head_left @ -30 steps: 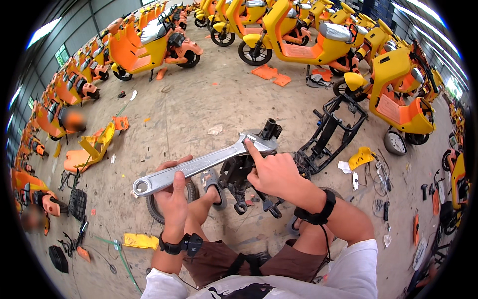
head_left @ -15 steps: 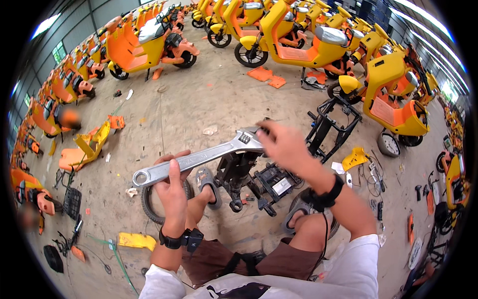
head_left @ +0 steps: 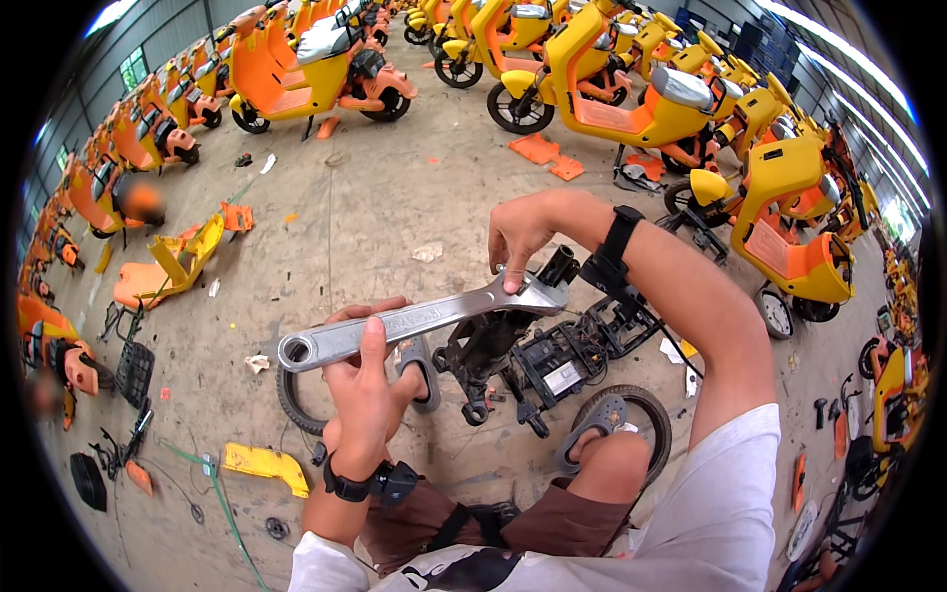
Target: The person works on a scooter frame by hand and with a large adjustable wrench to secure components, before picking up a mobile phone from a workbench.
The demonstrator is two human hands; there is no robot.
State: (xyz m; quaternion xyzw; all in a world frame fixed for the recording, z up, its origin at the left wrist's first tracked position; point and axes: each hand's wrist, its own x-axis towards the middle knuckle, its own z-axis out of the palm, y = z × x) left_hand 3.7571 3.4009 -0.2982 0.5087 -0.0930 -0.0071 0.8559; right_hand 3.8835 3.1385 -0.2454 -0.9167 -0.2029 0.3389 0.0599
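Note:
A large silver adjustable wrench [head_left: 434,314] lies slantwise in front of me, its ring-holed end to the left and its jaw end to the right. My left hand [head_left: 363,390] grips the handle from below, thumb on top and fingers behind. Over the neck by the jaw bends my right hand [head_left: 523,232], its thumb pressed on the metal and its other fingers curled behind. Below and behind the wrench stands a black scooter frame [head_left: 493,340], with a tube end rising beside the jaw. Whether the jaw touches that tube, I cannot tell.
Tyres [head_left: 646,434] lie by both my feet. Loose yellow panels [head_left: 264,466], orange scraps [head_left: 538,150] and cables are scattered on the concrete floor [head_left: 365,217]. Rows of yellow and orange scooters [head_left: 612,109] stand ahead and at both sides. A broken yellow-orange body shell [head_left: 178,261] lies left.
My right hand has swung up and over the wrench head, its elbow moving outward, and its thumb now presses there. The wrench has shifted slightly right and down. My left hand keeps its grip.

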